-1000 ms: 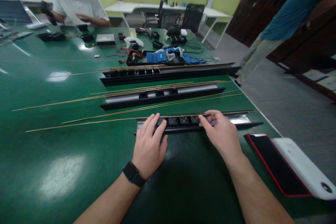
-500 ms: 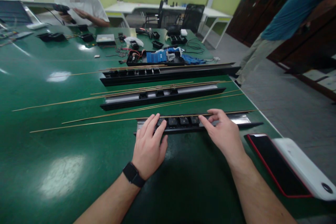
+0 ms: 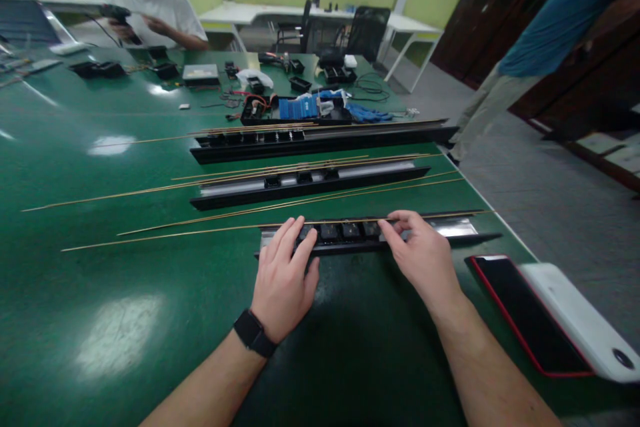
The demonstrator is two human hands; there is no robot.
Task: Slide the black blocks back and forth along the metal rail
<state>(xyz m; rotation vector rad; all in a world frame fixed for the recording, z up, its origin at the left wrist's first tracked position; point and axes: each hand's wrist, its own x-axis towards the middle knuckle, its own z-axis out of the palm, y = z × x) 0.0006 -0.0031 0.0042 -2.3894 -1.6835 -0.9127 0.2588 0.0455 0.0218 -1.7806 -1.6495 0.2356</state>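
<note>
In front of me lies a black channel-shaped rail (image 3: 467, 227) with a shiny inner face and several black square blocks (image 3: 351, 230) set in it. A long thin brass-coloured rod (image 3: 200, 233) runs along its far edge and sticks out well past the left end. My left hand (image 3: 285, 280) lies over the rail's left part, fingers stretched out, fingertips touching the blocks and the far edge by the rod. Thumb and forefinger of my right hand (image 3: 423, 250) pinch the rod at the right of the blocks; the fingers partly hide the contact.
Beyond lie more rods (image 3: 295, 203), a second rail (image 3: 390, 178) and a third rail (image 3: 375, 137). A black tray (image 3: 245, 113) holds blue packs. A red-edged phone (image 3: 530, 313) and a white device (image 3: 580, 320) sit at right. One person sits across, another stands at right.
The rod has slid slightly to the right, its left tip now nearer the rail. My right hand's fingers have drawn in a little; my left hand stays in place.
</note>
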